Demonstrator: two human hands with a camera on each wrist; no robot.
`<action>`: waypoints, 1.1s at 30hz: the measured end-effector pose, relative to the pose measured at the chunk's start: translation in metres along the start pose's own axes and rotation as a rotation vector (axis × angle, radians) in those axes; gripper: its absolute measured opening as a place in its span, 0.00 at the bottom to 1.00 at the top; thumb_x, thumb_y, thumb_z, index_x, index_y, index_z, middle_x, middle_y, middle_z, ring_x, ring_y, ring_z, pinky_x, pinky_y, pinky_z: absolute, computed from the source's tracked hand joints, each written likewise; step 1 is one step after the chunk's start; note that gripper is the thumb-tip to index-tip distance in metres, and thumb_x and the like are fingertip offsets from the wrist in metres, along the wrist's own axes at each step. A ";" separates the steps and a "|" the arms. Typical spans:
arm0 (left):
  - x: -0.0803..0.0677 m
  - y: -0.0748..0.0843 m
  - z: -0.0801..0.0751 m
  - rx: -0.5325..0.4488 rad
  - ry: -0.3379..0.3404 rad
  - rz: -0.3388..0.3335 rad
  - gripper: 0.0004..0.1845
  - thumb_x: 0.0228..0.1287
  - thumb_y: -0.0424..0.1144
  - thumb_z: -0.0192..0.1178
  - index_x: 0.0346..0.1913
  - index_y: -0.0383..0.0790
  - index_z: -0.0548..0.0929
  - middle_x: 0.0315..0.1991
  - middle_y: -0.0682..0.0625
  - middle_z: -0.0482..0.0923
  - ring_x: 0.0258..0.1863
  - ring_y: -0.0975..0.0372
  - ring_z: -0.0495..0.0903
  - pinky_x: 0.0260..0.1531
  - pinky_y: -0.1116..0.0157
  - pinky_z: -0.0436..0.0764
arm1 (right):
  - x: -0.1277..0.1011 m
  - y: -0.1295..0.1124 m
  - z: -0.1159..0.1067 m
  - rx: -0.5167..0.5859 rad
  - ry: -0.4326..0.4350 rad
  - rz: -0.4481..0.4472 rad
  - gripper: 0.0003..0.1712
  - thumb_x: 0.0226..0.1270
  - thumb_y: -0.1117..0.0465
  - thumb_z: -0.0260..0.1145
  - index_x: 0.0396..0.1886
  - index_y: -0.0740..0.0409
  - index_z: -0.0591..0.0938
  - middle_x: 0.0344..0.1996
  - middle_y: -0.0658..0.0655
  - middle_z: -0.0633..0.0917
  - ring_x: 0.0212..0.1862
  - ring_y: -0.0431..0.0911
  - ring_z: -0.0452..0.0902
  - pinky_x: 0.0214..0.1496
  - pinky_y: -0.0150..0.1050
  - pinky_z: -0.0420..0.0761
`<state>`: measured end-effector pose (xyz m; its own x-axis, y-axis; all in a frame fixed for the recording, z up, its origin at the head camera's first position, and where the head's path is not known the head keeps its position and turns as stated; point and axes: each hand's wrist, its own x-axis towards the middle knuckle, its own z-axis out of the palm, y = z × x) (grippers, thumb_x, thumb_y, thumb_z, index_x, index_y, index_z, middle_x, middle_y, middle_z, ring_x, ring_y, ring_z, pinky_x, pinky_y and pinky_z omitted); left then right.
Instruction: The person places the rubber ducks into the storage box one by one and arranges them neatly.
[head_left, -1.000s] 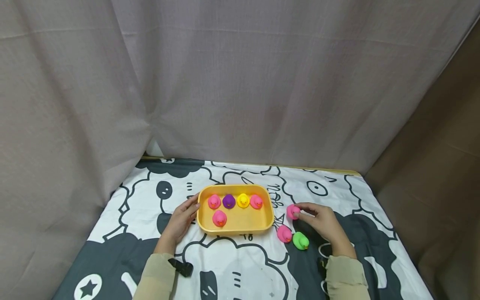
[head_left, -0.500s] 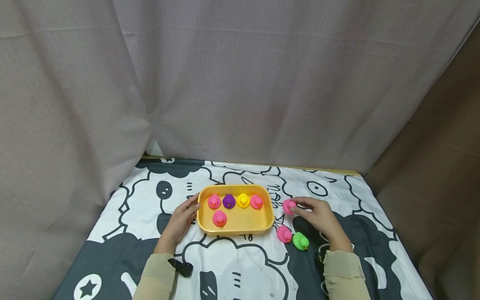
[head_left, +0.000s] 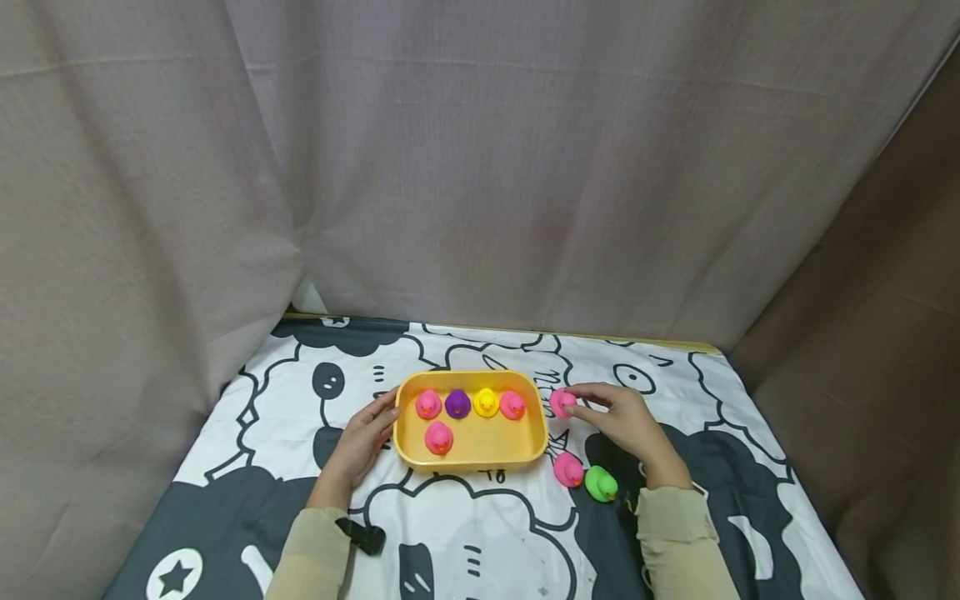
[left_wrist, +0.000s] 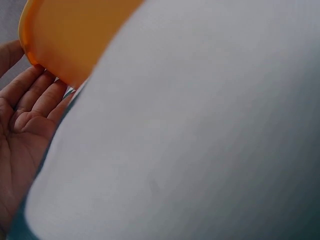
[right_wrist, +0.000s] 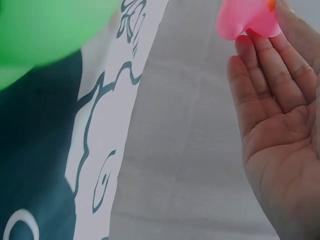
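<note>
My right hand [head_left: 626, 423] pinches a pink rubber duck [head_left: 562, 402] between thumb and fingers, just outside the right end of the yellow tray [head_left: 480, 461]. The right wrist view catches the same pink duck [right_wrist: 245, 20] at the fingertips, cut off by the frame's top. At the tray's left end, my left hand [head_left: 360, 446] holds the rim. The left wrist view has its thumb and fingers around the tray's corner [left_wrist: 70, 40]. Inside the tray, a pink duck [head_left: 428, 404], a purple duck [head_left: 457, 404], a yellow duck [head_left: 486, 402] and another pink duck [head_left: 513, 405] form a row, with one pink duck [head_left: 438, 437] in front.
A loose pink duck [head_left: 568, 470] and a green duck [head_left: 602, 483] sit on the patterned cloth [head_left: 480, 542], right of the tray and nearer than my right hand. Grey curtains [head_left: 480, 167] hang behind the table and along both sides.
My right hand has carried its pink duck left and slightly away from me, closer to the tray's right end. The left hand, the tray and the other ducks have stayed in place.
</note>
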<state>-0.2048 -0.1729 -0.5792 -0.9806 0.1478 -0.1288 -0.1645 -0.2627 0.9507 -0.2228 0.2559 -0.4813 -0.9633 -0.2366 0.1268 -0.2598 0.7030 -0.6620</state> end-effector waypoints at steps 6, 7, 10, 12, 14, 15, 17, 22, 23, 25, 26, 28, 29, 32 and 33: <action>0.000 0.000 0.000 -0.003 0.004 -0.003 0.27 0.75 0.39 0.57 0.74 0.46 0.69 0.75 0.51 0.63 0.74 0.59 0.61 0.71 0.60 0.66 | 0.005 -0.010 0.004 0.013 -0.018 -0.039 0.23 0.57 0.45 0.78 0.51 0.45 0.89 0.47 0.47 0.88 0.55 0.51 0.81 0.62 0.58 0.79; 0.000 0.000 0.000 -0.005 0.003 -0.004 0.27 0.75 0.39 0.57 0.74 0.46 0.69 0.75 0.51 0.63 0.74 0.59 0.61 0.71 0.60 0.66 | 0.006 -0.011 0.005 0.019 -0.019 -0.050 0.22 0.57 0.46 0.78 0.51 0.45 0.89 0.47 0.47 0.88 0.54 0.51 0.81 0.61 0.58 0.79; 0.000 0.000 0.000 -0.002 -0.002 -0.003 0.27 0.75 0.39 0.57 0.74 0.46 0.69 0.75 0.51 0.62 0.74 0.59 0.60 0.72 0.59 0.65 | 0.009 -0.016 0.009 0.034 -0.026 -0.067 0.22 0.56 0.45 0.78 0.50 0.44 0.89 0.46 0.46 0.88 0.54 0.50 0.82 0.61 0.57 0.80; 0.000 0.000 0.000 0.000 -0.002 -0.004 0.27 0.75 0.40 0.57 0.74 0.46 0.69 0.75 0.51 0.62 0.74 0.59 0.60 0.72 0.59 0.65 | 0.011 -0.019 0.011 0.038 -0.043 -0.067 0.22 0.56 0.45 0.78 0.50 0.43 0.89 0.46 0.46 0.88 0.54 0.50 0.82 0.62 0.58 0.79; -0.001 0.001 0.000 0.000 0.000 -0.004 0.27 0.75 0.39 0.57 0.74 0.46 0.69 0.75 0.52 0.63 0.74 0.60 0.61 0.72 0.59 0.65 | 0.013 -0.024 0.015 0.039 -0.071 -0.060 0.22 0.57 0.44 0.77 0.51 0.42 0.89 0.47 0.45 0.88 0.55 0.51 0.81 0.62 0.58 0.79; -0.001 0.001 0.001 0.000 0.000 -0.003 0.27 0.75 0.39 0.57 0.74 0.46 0.69 0.75 0.52 0.63 0.74 0.60 0.61 0.72 0.59 0.65 | 0.014 -0.026 0.017 0.041 -0.088 -0.056 0.22 0.57 0.43 0.77 0.51 0.42 0.89 0.47 0.45 0.87 0.56 0.51 0.81 0.62 0.58 0.79; -0.001 0.001 0.001 0.001 0.000 -0.004 0.27 0.75 0.39 0.57 0.74 0.47 0.69 0.75 0.52 0.63 0.74 0.60 0.61 0.72 0.59 0.65 | 0.016 -0.031 0.022 0.039 -0.126 -0.051 0.21 0.57 0.43 0.77 0.51 0.41 0.89 0.48 0.44 0.87 0.57 0.52 0.80 0.62 0.58 0.79; -0.001 0.001 0.001 -0.004 0.000 -0.003 0.27 0.75 0.39 0.57 0.75 0.46 0.69 0.75 0.51 0.62 0.74 0.59 0.60 0.72 0.60 0.64 | 0.019 -0.040 0.039 0.034 -0.216 -0.092 0.20 0.59 0.44 0.76 0.50 0.41 0.88 0.48 0.44 0.87 0.55 0.53 0.80 0.59 0.55 0.82; -0.001 0.001 0.001 -0.004 -0.003 -0.001 0.27 0.75 0.39 0.56 0.75 0.45 0.68 0.76 0.51 0.62 0.75 0.59 0.60 0.72 0.60 0.64 | 0.020 -0.041 0.042 0.034 -0.228 -0.105 0.19 0.59 0.45 0.76 0.50 0.41 0.89 0.48 0.43 0.87 0.54 0.53 0.80 0.58 0.54 0.82; -0.001 0.001 0.001 -0.008 -0.001 -0.002 0.27 0.75 0.38 0.56 0.75 0.45 0.68 0.76 0.50 0.62 0.74 0.59 0.60 0.71 0.60 0.65 | 0.021 -0.041 0.049 0.042 -0.250 -0.125 0.18 0.60 0.45 0.76 0.49 0.42 0.89 0.47 0.43 0.87 0.53 0.54 0.81 0.57 0.53 0.83; -0.001 0.001 0.001 -0.009 -0.002 -0.002 0.27 0.75 0.38 0.56 0.75 0.45 0.68 0.76 0.50 0.62 0.74 0.59 0.60 0.71 0.60 0.66 | 0.022 -0.042 0.053 0.046 -0.260 -0.131 0.18 0.60 0.46 0.76 0.49 0.42 0.89 0.46 0.43 0.87 0.53 0.54 0.80 0.58 0.54 0.82; -0.001 0.001 0.001 -0.008 0.000 -0.005 0.27 0.75 0.39 0.56 0.75 0.45 0.68 0.76 0.51 0.62 0.74 0.59 0.61 0.71 0.61 0.66 | 0.023 -0.043 0.059 0.047 -0.280 -0.140 0.16 0.60 0.47 0.76 0.48 0.41 0.89 0.46 0.41 0.87 0.53 0.54 0.80 0.58 0.55 0.82; -0.001 0.001 0.001 -0.008 0.000 -0.005 0.27 0.75 0.39 0.57 0.75 0.45 0.68 0.76 0.51 0.62 0.74 0.59 0.61 0.71 0.61 0.66 | 0.024 -0.043 0.061 0.048 -0.289 -0.144 0.16 0.60 0.48 0.76 0.48 0.40 0.89 0.46 0.41 0.87 0.53 0.53 0.80 0.59 0.55 0.81; -0.001 0.001 0.000 -0.006 0.000 -0.007 0.27 0.75 0.39 0.57 0.75 0.45 0.69 0.76 0.51 0.62 0.74 0.59 0.60 0.71 0.61 0.66 | 0.026 -0.046 0.067 0.034 -0.315 -0.151 0.15 0.61 0.49 0.76 0.48 0.40 0.89 0.45 0.40 0.87 0.54 0.52 0.80 0.61 0.54 0.80; 0.000 0.001 0.000 -0.006 0.000 -0.007 0.27 0.75 0.39 0.57 0.75 0.46 0.69 0.76 0.51 0.62 0.74 0.59 0.60 0.71 0.61 0.66 | 0.027 -0.047 0.069 0.030 -0.321 -0.156 0.15 0.61 0.49 0.76 0.48 0.40 0.90 0.45 0.40 0.87 0.53 0.52 0.80 0.60 0.53 0.80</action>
<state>-0.2044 -0.1727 -0.5785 -0.9794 0.1496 -0.1357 -0.1722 -0.2671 0.9482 -0.2319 0.1706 -0.4976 -0.8406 -0.5416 -0.0068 -0.3957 0.6227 -0.6750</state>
